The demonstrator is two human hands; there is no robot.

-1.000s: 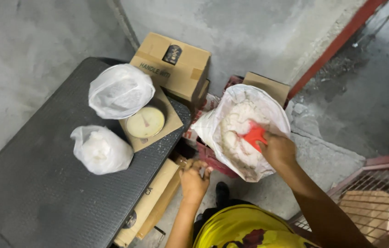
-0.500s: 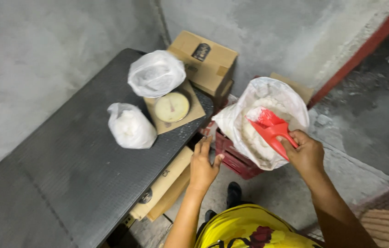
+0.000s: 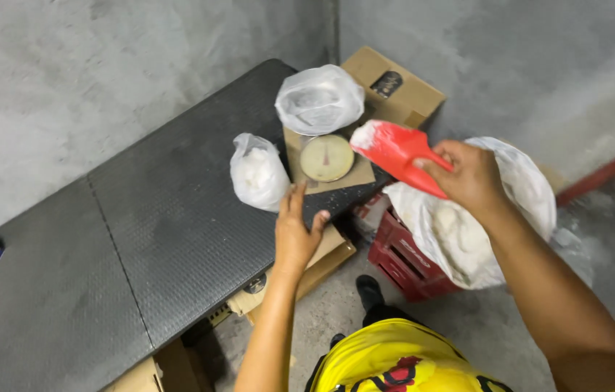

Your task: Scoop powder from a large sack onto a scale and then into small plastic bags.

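Note:
My right hand (image 3: 471,176) grips a red scoop (image 3: 393,151) with white powder on its front lip, held in the air just right of a round dial scale (image 3: 327,157). On top of the scale sits an open clear plastic bag (image 3: 319,99). My left hand (image 3: 296,231) hovers open over the edge of the dark table (image 3: 140,239), fingers spread, close to a tied bag of white powder (image 3: 257,171). A large white sack of powder (image 3: 467,225) rests on a red crate (image 3: 402,255) under my right forearm.
A cardboard box (image 3: 400,88) stands behind the scale against the grey concrete wall. More cardboard (image 3: 322,265) is wedged under the table's edge. Concrete floor lies to the right. My yellow shirt (image 3: 394,361) shows at the bottom.
My right hand has lifted the red scoop out of the large sack and carried it left toward the scale. My left hand has risen over the table's edge and opened.

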